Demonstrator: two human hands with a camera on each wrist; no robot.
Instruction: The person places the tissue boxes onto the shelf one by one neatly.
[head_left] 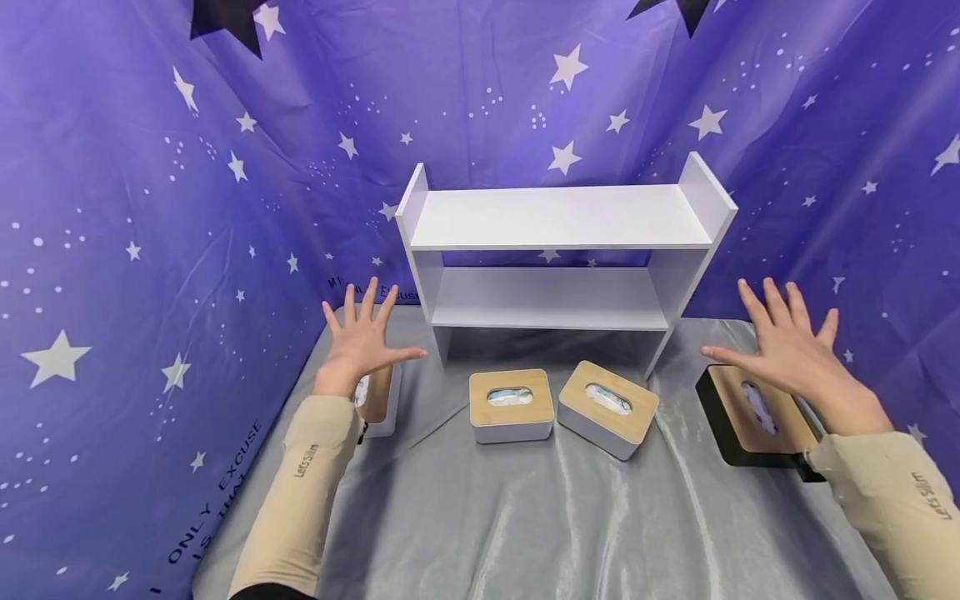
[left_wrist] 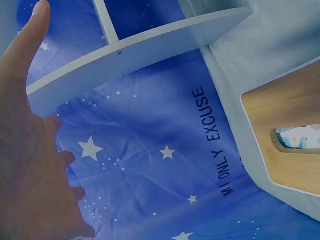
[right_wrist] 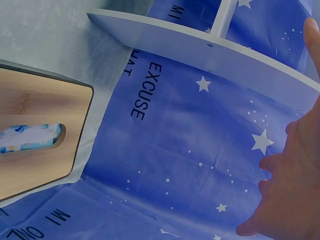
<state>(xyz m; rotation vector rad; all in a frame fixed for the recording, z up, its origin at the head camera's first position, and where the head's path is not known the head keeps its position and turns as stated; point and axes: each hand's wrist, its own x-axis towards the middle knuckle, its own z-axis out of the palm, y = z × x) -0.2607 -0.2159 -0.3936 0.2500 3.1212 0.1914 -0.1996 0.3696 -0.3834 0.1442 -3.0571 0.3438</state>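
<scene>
My left hand [head_left: 362,340] is held up with its fingers spread, above a white tissue box [head_left: 392,400] with a wooden lid that the wrist partly covers. On the other side my right hand [head_left: 795,350] is spread too, over a black tissue box [head_left: 720,417] with a wooden lid. Neither hand holds anything. Between them on the cloth sit a light grey tissue box [head_left: 512,432], nearly square to me, and a second light grey tissue box [head_left: 600,429], turned at an angle. Tissue packs show through the oval slots.
Behind the boxes stands a white two-tier shelf [head_left: 555,218] with raised side panels. Grey cloth [head_left: 450,517] covers the table. A blue-purple star-patterned curtain [head_left: 480,108] hangs around the back and both sides.
</scene>
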